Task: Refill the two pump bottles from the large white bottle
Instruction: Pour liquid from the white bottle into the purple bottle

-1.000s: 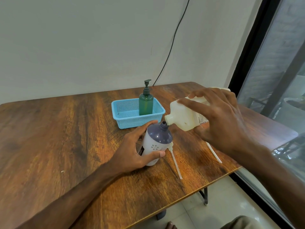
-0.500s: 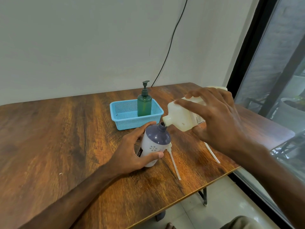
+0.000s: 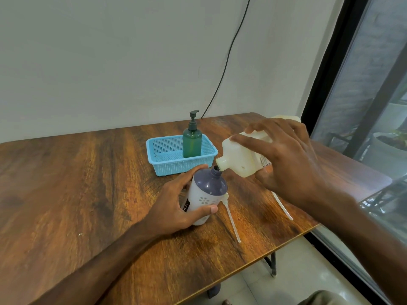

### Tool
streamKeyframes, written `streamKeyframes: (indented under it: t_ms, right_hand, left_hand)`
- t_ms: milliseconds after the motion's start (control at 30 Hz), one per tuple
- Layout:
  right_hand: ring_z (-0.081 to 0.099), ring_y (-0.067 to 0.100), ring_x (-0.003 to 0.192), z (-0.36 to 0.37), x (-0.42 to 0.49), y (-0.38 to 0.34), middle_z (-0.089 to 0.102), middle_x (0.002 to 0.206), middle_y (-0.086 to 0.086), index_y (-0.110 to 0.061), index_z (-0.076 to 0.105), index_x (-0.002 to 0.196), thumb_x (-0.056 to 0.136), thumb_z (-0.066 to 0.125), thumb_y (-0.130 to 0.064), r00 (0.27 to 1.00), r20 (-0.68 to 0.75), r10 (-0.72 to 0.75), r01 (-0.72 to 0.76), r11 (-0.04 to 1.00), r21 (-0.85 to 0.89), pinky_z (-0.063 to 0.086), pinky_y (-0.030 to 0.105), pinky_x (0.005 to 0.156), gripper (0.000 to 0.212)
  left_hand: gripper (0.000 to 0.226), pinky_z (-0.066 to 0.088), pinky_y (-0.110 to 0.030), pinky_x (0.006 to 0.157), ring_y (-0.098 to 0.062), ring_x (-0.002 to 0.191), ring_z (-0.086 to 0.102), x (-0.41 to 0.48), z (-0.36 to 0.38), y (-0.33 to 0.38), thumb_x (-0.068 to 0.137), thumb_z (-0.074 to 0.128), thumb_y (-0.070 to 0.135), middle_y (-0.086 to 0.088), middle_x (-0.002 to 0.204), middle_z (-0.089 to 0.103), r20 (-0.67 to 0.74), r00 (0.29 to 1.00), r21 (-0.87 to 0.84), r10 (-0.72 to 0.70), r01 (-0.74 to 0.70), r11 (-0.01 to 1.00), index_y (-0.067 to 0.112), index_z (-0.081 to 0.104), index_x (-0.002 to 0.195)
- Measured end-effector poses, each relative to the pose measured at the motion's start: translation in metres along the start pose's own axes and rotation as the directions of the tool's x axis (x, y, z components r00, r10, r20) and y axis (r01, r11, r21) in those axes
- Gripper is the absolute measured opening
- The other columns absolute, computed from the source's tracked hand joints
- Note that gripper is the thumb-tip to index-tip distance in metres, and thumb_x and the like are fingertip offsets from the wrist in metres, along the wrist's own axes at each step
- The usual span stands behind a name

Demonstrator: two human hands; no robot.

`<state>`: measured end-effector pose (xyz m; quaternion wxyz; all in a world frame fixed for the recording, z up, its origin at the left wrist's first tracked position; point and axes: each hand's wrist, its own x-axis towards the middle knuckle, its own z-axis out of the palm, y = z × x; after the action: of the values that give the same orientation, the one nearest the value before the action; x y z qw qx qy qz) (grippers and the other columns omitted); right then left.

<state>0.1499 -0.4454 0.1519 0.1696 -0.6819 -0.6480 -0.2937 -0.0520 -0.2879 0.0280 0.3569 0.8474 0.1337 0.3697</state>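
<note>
Left hand (image 3: 176, 205) was wrapped around the white plastic bottle with a purple-grey domed shoulder (image 3: 206, 194), thumb on the near side, fingers round the far side. That bottle stood on the wood-grain table (image 3: 77, 183), tilted slightly, its neck open with no pump fitted.

Right hand (image 3: 284, 159) gripped the large white plastic bottle (image 3: 242, 159) from above, fingers spread over its top face, thumb underneath. It was tipped nearly horizontal, mouth pointing left and down, spout lip touching or just above the open neck of the purple-topped bottle. Couldn't tell whether liquid was flowing.

Dark green translucent pump bottle (image 3: 192, 139) stood upright, pump head on, inside the light blue perforated plastic basket (image 3: 174, 166), at its right half. Basket sat on the table just behind the purple-topped bottle.

Two white pump dip tubes lay flat on the table: one (image 3: 232, 223) just right of the held bottle, running toward the near edge; the other (image 3: 283, 205) below the right hand, partly hidden by it.

Black cable (image 3: 229, 53) ran down the wall to the table's back edge.
</note>
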Motion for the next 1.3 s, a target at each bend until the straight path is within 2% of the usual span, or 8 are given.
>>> streamKeyframes:
  t_ms: [333,567,767,967,1067,1200,1300]
  right_hand:
    - [0.042,0.036,0.132,-0.001,0.003,-0.002,0.056,0.139,0.012,-0.031,0.059,0.138,0.057,0.096,-0.013,1.0,0.01,-0.001,0.001,1.0,-0.004,0.031,0.057,0.107,0.092]
    - [0.038,0.035,0.133,-0.003,0.004,-0.004,0.056,0.14,0.013,-0.032,0.059,0.138,0.057,0.096,-0.01,1.0,0.014,0.001,-0.001,1.0,-0.002,0.03,0.057,0.108,0.092]
    - [0.044,0.038,0.13,-0.005,0.005,-0.007,0.059,0.135,0.014,-0.03,0.061,0.136,0.052,0.098,-0.009,1.0,0.018,-0.017,0.017,1.0,-0.02,0.034,0.06,0.106,0.094]
    - [0.044,0.039,0.129,-0.006,0.007,-0.009,0.06,0.134,0.014,-0.03,0.062,0.134,0.048,0.099,-0.008,1.0,0.02,-0.02,0.021,1.0,-0.022,0.035,0.062,0.105,0.095]
    - [0.042,0.037,0.129,-0.007,0.009,-0.01,0.06,0.134,0.013,-0.031,0.062,0.134,0.05,0.098,-0.009,0.999,0.026,-0.024,0.025,0.999,-0.032,0.033,0.059,0.106,0.094]
    - [0.039,0.035,0.13,-0.008,0.01,-0.009,0.058,0.135,0.012,-0.032,0.06,0.137,0.053,0.096,-0.008,0.999,0.032,-0.03,0.031,0.999,-0.033,0.022,0.05,0.107,0.094]
    - [0.041,0.035,0.132,-0.009,0.011,-0.01,0.057,0.137,0.011,-0.033,0.059,0.138,0.056,0.095,-0.009,0.998,0.051,-0.03,0.033,0.998,-0.049,0.021,0.048,0.108,0.093]
  left_hand:
    - [0.09,0.055,-0.046,0.107,-0.013,0.132,0.064,0.0,-0.001,0.0,0.079,0.088,0.05,0.011,0.143,0.066,0.001,1.0,-0.01,0.001,-0.001,1.0,0.02,0.049,0.155]
    - [0.091,0.056,-0.043,0.107,-0.01,0.133,0.063,0.0,0.0,0.001,0.079,0.086,0.053,0.014,0.143,0.065,-0.001,1.0,-0.017,0.003,-0.003,1.0,0.02,0.049,0.155]
    - [0.091,0.055,-0.036,0.107,-0.006,0.133,0.062,-0.001,-0.001,0.002,0.078,0.085,0.056,0.019,0.143,0.065,0.001,1.0,-0.017,-0.004,0.004,1.0,0.023,0.049,0.155]
    - [0.088,0.056,-0.037,0.107,-0.008,0.131,0.064,-0.001,-0.001,0.003,0.079,0.086,0.053,0.016,0.141,0.066,0.003,1.0,-0.026,0.006,-0.006,1.0,0.021,0.051,0.154]
    - [0.088,0.055,-0.038,0.108,-0.008,0.132,0.063,-0.001,-0.001,0.002,0.079,0.086,0.053,0.015,0.141,0.066,0.004,1.0,-0.033,0.003,-0.003,0.999,0.021,0.051,0.153]
    - [0.085,0.055,-0.037,0.108,-0.011,0.131,0.064,0.0,0.0,0.002,0.08,0.088,0.047,0.013,0.14,0.067,0.007,1.0,-0.042,0.016,-0.015,0.999,0.02,0.052,0.152]
    - [0.085,0.055,-0.036,0.107,-0.011,0.131,0.064,0.0,0.0,0.001,0.08,0.088,0.048,0.013,0.14,0.067,0.003,1.0,-0.045,0.019,-0.019,0.999,0.02,0.052,0.152]
